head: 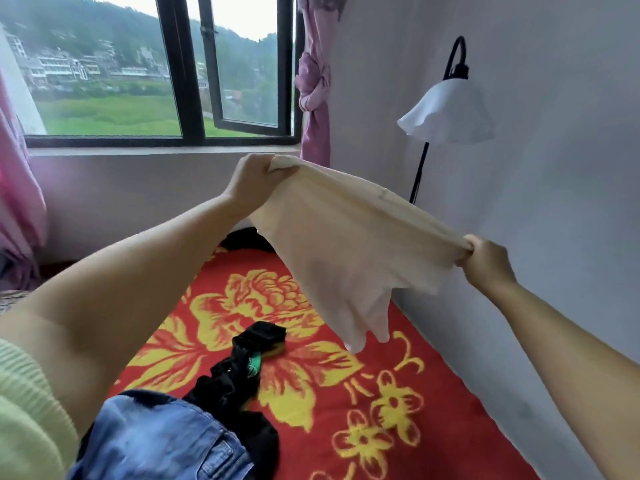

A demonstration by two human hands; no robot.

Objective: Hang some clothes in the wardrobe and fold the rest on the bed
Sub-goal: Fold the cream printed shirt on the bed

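Note:
A cream garment point(349, 244) hangs stretched in the air above the bed point(311, 427), which has a red cover with yellow flowers. My left hand point(254, 180) grips its upper left end. My right hand point(486, 259) grips the other end, lower and to the right, near the wall. The cloth's loose part dangles down toward the cover. On the bed lie blue jeans point(162, 441) at the near left, a black garment point(235, 386) with a green tag beside them, and another dark garment point(244, 239) at the far end.
A floor lamp point(446, 112) with a white shade stands against the right wall, just behind the held cloth. A window point(187, 71) with a dark frame and pink curtains point(313, 81) lies ahead. The wall runs close along the bed's right side.

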